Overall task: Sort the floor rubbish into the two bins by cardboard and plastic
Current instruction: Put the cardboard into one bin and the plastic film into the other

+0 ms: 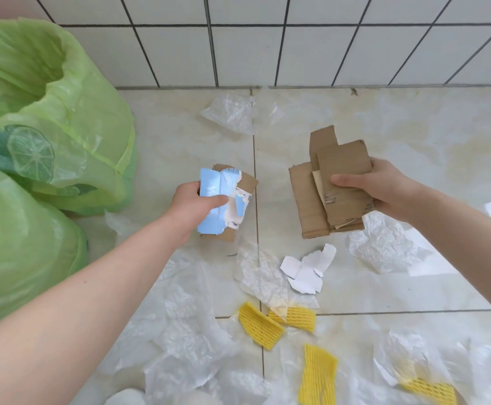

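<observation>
Above the tiled floor (414, 127), left hand (193, 206) grips blue carton scrap (215, 200), right hand (384, 188) grips brown cardboard (338, 182).

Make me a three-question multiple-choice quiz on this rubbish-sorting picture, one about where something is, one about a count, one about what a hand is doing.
1. Where do the green-lined bins stand?
A. Far right
B. Left side
C. Centre of the floor

2. How many yellow foam nets lie on the floor?
A. One
B. Two
C. Four

3. What is the right hand doing?
A. Gripping a stack of brown cardboard
B. Hanging free
C. Pressing flat on the wall

Answers:
1 B, the green liners fill the left edge.
2 C, two nets sit together near the middle, one below them and one at lower right.
3 A, its fingers and thumb curl round the brown cardboard stack, while the left hand holds a torn blue and white carton piece.
</observation>
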Tool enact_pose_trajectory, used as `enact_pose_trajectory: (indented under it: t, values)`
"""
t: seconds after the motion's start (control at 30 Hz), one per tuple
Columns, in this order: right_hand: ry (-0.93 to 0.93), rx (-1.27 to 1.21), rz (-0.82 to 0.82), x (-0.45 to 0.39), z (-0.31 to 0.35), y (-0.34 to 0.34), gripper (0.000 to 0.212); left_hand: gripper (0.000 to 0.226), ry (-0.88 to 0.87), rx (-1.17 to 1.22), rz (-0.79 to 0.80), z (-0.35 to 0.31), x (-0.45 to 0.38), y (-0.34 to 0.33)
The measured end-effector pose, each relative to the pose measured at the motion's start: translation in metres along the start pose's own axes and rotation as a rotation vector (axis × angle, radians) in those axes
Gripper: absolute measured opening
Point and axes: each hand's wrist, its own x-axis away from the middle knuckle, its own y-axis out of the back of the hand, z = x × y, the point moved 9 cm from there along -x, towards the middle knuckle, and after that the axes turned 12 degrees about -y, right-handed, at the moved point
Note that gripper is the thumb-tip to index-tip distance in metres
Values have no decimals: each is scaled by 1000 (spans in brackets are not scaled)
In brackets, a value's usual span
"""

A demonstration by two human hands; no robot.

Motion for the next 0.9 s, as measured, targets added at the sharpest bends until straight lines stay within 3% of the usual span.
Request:
enact_pose_trajectory:
  t: [0.17, 0.3, 0.47, 0.6, 0.67, 0.9]
  values:
    - [-85, -44, -38, 32, -39, 25, 36, 17, 53, -34, 244, 7, 41, -57]
    - [-184, -30, -33, 54, -82, 43, 38, 24, 15, -225, 439, 13, 80, -118]
    - [-203, -135, -67, 74, -120, 76, 42, 27, -59, -235, 451, 4, 91, -170]
    - [-225, -133, -103, 88, -148, 93, 43, 40, -214, -719, 474, 7, 84, -193]
    - [-242, -121, -100, 92, -160, 93, 45, 39, -221, -844, 515, 14, 88, -200]
    - [-247, -110, -49, 98, -177, 78, 43, 31, -267, -918, 494, 18, 95, -214]
